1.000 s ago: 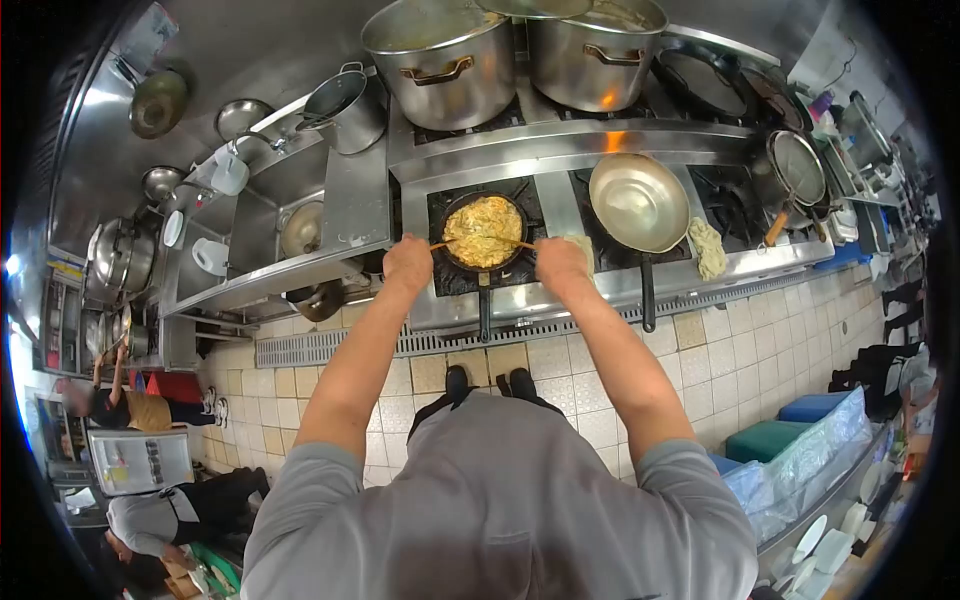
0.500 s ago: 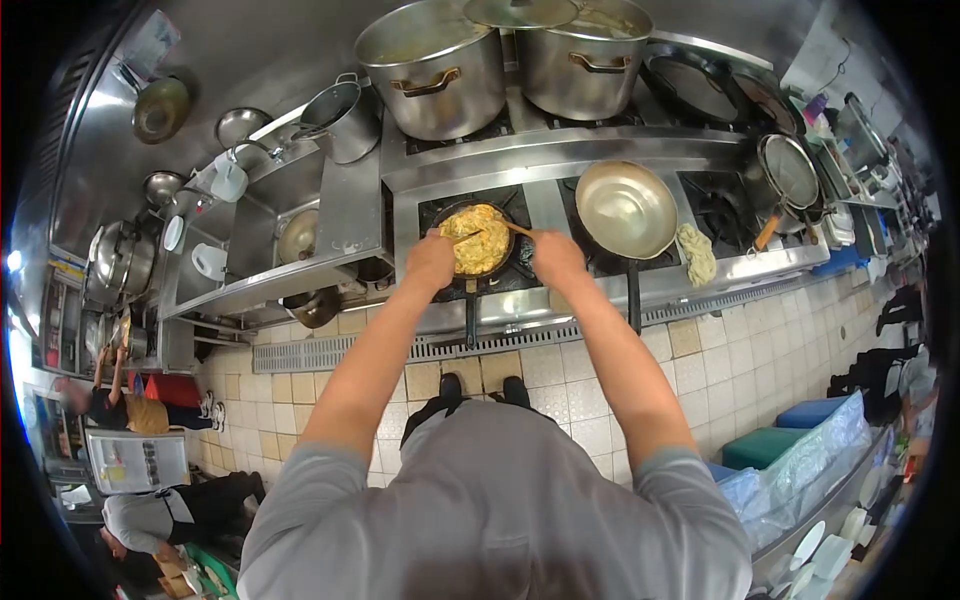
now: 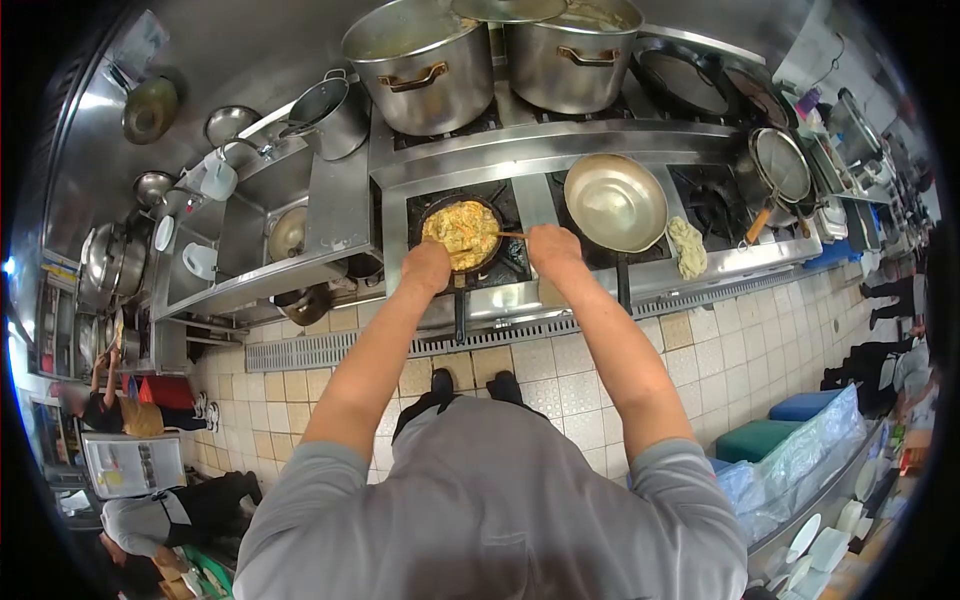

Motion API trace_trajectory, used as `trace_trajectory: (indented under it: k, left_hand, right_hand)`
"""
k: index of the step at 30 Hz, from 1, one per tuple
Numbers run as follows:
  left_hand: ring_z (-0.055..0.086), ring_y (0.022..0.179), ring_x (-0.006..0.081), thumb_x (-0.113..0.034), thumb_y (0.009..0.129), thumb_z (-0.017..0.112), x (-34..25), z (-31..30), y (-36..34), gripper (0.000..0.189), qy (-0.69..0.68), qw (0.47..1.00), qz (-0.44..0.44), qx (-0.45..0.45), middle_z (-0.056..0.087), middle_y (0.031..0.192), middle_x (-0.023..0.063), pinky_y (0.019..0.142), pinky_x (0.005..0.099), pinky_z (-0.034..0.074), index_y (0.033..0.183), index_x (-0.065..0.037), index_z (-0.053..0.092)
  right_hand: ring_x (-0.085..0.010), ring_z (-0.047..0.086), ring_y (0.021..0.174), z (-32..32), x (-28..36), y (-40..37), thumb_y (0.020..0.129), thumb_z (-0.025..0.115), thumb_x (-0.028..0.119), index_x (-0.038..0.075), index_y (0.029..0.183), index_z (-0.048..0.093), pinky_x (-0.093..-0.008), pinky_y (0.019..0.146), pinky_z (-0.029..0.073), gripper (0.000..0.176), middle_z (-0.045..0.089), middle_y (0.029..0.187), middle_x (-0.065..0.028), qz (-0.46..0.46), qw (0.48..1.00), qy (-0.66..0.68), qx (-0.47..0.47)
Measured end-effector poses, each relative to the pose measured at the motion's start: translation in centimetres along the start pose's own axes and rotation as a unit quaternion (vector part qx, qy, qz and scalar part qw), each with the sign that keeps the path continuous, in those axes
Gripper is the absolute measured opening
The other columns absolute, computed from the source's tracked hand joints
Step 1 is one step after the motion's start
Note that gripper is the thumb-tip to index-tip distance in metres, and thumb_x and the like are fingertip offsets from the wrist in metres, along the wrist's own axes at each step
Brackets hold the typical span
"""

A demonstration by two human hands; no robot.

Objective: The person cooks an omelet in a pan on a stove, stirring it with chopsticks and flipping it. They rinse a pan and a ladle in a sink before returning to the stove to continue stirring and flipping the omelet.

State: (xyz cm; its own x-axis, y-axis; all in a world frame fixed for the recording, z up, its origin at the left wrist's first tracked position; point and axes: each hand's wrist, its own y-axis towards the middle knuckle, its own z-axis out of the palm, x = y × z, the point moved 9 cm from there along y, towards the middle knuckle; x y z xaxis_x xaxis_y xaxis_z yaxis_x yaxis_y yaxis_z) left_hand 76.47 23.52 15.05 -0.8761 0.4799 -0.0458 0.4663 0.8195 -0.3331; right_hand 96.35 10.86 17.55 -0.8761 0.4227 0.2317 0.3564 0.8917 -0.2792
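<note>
Egg [image 3: 462, 228], yellow and apparently set in patches, is being worked in a small black pan [image 3: 490, 258] on a front burner at the centre of the frame, just above both hands. The right hand [image 3: 553, 248] is being held closed around a thin wooden stick [image 3: 508, 235], which is being laid across the pan's right rim with its tip pointing left into the food. The left hand [image 3: 427, 268] is being held curled at the pan's lower left edge. Whether a second stick is being gripped there cannot be told, since the fingers are hidden from this angle. The pan's dark handle [image 3: 459, 312] is being pointed straight down the frame toward the person, between the two forearms, and the left hand is the nearer to it. Just to the right, an empty steel pan [image 3: 615, 200] is sitting on the next burner, its handle also lying down-frame, with a crumpled cloth [image 3: 687, 248] beside it on the stove's ledge. Two large stockpots [image 3: 420, 62] are being heated at the top of the frame. Other people [image 3: 150, 515] are working at the lower left.
</note>
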Motion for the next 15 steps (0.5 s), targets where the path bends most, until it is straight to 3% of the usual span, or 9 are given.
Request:
trace_trajectory:
  k: [1, 3, 5, 7, 8, 10, 15]
  left_hand:
    - [0.066, 0.112, 0.0372, -0.003, 0.086, 0.060, 0.5, -0.8, -0.6, 0.029, -0.001, 1.000, -0.002, -0.002, 0.063, 0.127, 0.0226, 0.091, 0.0427, 0.056, 0.112, 0.005, 0.068]
    - [0.065, 0.115, 0.0369, -0.002, 0.087, 0.059, -0.2, -2.4, -2.1, 0.029, 0.025, 0.994, 0.098, -0.044, 0.062, 0.128, 0.0229, 0.092, 0.0424, 0.056, 0.114, 0.004, 0.068]
    - [0.064, 0.115, 0.0369, -0.002, 0.087, 0.059, -0.7, -1.7, -2.5, 0.028, 0.046, 0.994, 0.095, -0.012, 0.062, 0.128, 0.0227, 0.092, 0.0427, 0.056, 0.113, 0.004, 0.069]
    - [0.064, 0.116, 0.0370, -0.001, 0.087, 0.058, -0.7, -1.9, -2.6, 0.027, 0.067, 0.993, 0.093, 0.011, 0.062, 0.128, 0.0224, 0.093, 0.0430, 0.055, 0.112, 0.003, 0.069]
    - [0.064, 0.115, 0.0369, -0.002, 0.087, 0.058, 0.0, -1.9, -2.9, 0.026, 0.058, 0.996, 0.063, 0.022, 0.062, 0.128, 0.0223, 0.093, 0.0429, 0.055, 0.110, 0.003, 0.070]
    - [0.064, 0.115, 0.0367, -0.002, 0.087, 0.058, 1.7, -2.4, -2.9, 0.025, 0.045, 0.998, 0.029, 0.031, 0.062, 0.128, 0.0223, 0.093, 0.0428, 0.056, 0.108, 0.002, 0.071]
    - [0.064, 0.116, 0.0360, -0.003, 0.089, 0.057, 3.3, -3.4, -2.0, 0.026, 0.071, 0.993, 0.099, 0.000, 0.061, 0.131, 0.0216, 0.093, 0.0422, 0.056, 0.111, 0.000, 0.071]
  right_hand:
    - [-0.0354, 0.071, 0.102, -0.8, 0.0, 0.0, 0.089, 0.057, 0.009, 0.004, 0.105, 0.075, -0.0441, 0.086, 0.058, 0.024, 0.072, 0.109, -0.0204, -0.014, 1.000, -0.009, -0.010]
    - [-0.0347, 0.071, 0.102, -1.7, 0.5, -0.9, 0.089, 0.058, 0.009, 0.004, 0.105, 0.075, -0.0435, 0.085, 0.058, 0.024, 0.073, 0.108, -0.0197, -0.032, 0.999, 0.010, -0.035]
    - [-0.0340, 0.071, 0.101, -1.2, 1.4, -1.9, 0.089, 0.058, 0.010, 0.005, 0.104, 0.075, -0.0429, 0.085, 0.058, 0.024, 0.073, 0.108, -0.0191, -0.050, 0.997, 0.032, -0.051]
    - [-0.0348, 0.071, 0.100, 0.5, 2.4, -1.4, 0.088, 0.058, 0.009, 0.004, 0.103, 0.075, -0.0427, 0.085, 0.058, 0.023, 0.073, 0.106, -0.0185, -0.050, 0.997, -0.053, 0.018]
    - [-0.0352, 0.071, 0.100, 0.2, 1.5, -1.3, 0.088, 0.059, 0.010, 0.004, 0.101, 0.076, -0.0426, 0.086, 0.057, 0.023, 0.073, 0.106, -0.0190, -0.011, 1.000, -0.027, 0.010]
    - [-0.0348, 0.071, 0.101, -1.8, 0.9, -2.1, 0.088, 0.058, 0.010, 0.005, 0.101, 0.076, -0.0426, 0.086, 0.057, 0.022, 0.073, 0.107, -0.0188, -0.018, 1.000, -0.017, 0.004]
    - [-0.0337, 0.070, 0.104, -0.8, 3.3, -0.9, 0.089, 0.058, 0.011, 0.005, 0.102, 0.076, -0.0430, 0.087, 0.057, 0.023, 0.073, 0.109, -0.0180, -0.054, 0.996, 0.055, -0.047]
